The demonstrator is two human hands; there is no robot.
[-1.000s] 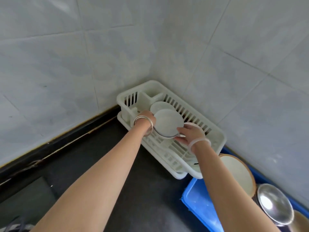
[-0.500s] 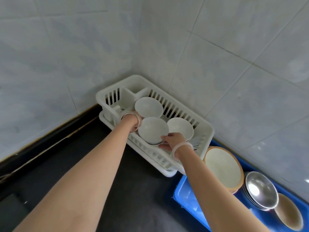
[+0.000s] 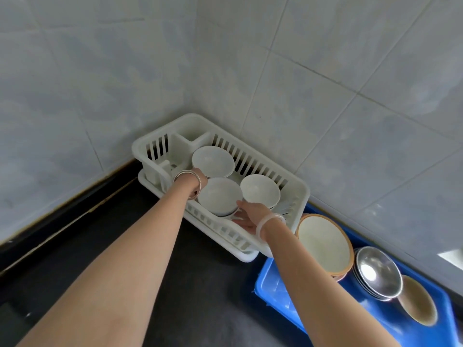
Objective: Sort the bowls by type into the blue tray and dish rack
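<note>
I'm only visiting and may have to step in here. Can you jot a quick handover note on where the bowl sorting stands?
Left hand and right hand: both on the near white bowl, seating it in the dish rack.
Two more white bowls sit in the rack.
Blue tray: brown-rimmed bowl, steel bowls, tan bowl.
Left: release the bowl; no unsorted bowls are in view.

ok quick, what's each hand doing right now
Left hand: gripping the near white ceramic bowl in the white plastic dish rack.
Right hand: gripping the same bowl's opposite side.
</note>
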